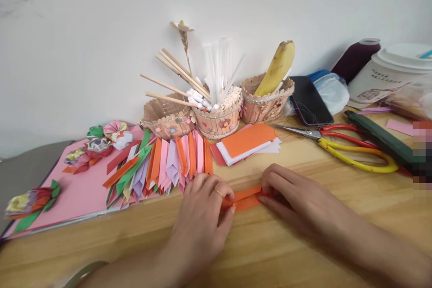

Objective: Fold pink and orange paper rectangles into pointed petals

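Observation:
An orange strip of folded paper (248,198) lies low over the wooden table, stretched between my two hands. My left hand (211,207) pinches its left end, fingers closed; a ring is on one finger. At the right end, my right hand (283,193) grips the paper between thumb and curled fingers. Just beyond my left hand stands a row of folded paper strips (172,162) in orange, pink, purple and green. Behind the orange strip sits a stack of flat paper pieces (249,141), orange on top with white beneath.
Scissors (354,144) with red and yellow handles and a dark green long object (381,137) lie right. Behind stand decorated baskets (218,121), one with a banana (278,67), beside a phone (310,101) and a lidded cup (384,76). Paper flowers (97,146) rest on a pink sheet (77,198).

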### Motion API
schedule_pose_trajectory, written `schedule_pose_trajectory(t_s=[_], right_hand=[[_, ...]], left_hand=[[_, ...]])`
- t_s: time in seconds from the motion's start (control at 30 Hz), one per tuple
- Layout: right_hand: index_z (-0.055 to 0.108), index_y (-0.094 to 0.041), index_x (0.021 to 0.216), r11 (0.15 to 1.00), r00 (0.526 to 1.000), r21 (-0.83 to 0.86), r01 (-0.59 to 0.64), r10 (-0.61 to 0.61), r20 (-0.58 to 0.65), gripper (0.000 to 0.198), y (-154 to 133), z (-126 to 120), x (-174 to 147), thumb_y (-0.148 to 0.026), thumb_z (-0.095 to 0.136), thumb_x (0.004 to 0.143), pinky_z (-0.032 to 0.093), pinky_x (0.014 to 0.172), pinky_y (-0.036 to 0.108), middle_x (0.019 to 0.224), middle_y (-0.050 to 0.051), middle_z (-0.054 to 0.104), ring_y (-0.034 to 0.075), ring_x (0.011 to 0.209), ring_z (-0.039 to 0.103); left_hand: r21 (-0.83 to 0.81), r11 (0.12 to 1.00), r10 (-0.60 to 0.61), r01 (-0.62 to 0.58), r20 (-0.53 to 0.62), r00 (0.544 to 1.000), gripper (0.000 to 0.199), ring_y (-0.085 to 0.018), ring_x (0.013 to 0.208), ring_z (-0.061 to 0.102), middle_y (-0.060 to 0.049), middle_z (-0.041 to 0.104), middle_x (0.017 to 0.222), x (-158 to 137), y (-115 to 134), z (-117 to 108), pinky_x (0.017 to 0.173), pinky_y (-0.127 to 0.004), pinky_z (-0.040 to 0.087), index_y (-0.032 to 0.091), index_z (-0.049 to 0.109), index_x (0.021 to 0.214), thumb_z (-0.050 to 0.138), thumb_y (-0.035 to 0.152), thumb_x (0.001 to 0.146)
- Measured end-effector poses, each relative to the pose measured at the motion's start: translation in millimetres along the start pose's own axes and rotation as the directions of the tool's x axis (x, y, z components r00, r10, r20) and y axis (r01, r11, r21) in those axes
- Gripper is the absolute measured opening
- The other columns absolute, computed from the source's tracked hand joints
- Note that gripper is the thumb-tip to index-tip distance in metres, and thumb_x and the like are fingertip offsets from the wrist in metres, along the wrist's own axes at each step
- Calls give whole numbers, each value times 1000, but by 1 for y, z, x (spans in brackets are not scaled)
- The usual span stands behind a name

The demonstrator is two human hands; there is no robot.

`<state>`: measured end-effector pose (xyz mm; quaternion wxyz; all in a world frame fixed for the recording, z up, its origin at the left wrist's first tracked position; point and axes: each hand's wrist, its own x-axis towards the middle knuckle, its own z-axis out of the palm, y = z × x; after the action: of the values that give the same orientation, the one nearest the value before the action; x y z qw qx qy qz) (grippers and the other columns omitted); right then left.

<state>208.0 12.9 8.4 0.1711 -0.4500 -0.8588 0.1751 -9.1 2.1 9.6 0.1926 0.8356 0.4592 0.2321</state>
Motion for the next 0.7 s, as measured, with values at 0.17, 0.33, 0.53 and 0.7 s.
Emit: schedule_pose_trajectory(t_s=[0.17,0.33,0.53,0.7], right_hand=[[59,-20,96,968,977,-134,213,-215,-3,25,-2,-10,-1,-24,35,97,47,67,34,90,6,59,20,80,55],[64,-14,101,924,951,-259,281,-303,-52,41,0,-15,-1,-24,24,99,50,66,40,91,11,66,24,82,59],[57,-8,122,869,895,-244,431,-446,-5,34,-7,-6,-8,-23,41,95,43,100,39,127,12,59,24,120,51],[23,-10,145,905,896,-130,406,-366,253,71,-5,-3,-15,-50,44,91,30,110,43,147,14,29,25,134,32]], left_hand=[[216,917,351,-334,-43,935,30,-26,103,47,0,64,112,-5,-6,1,86,-44,36,23,63,107,39,10,92],[366,816,490,-447,-27,872,31,-25,117,47,-4,65,116,-13,-10,6,105,-44,24,13,63,110,36,13,95],[427,800,487,-421,-52,872,27,-21,117,51,-4,66,115,-14,-5,9,112,-40,18,13,64,108,45,24,93],[503,732,547,-460,-31,837,41,-23,116,53,-10,66,114,-15,-5,11,114,-41,15,9,65,105,39,39,96]])
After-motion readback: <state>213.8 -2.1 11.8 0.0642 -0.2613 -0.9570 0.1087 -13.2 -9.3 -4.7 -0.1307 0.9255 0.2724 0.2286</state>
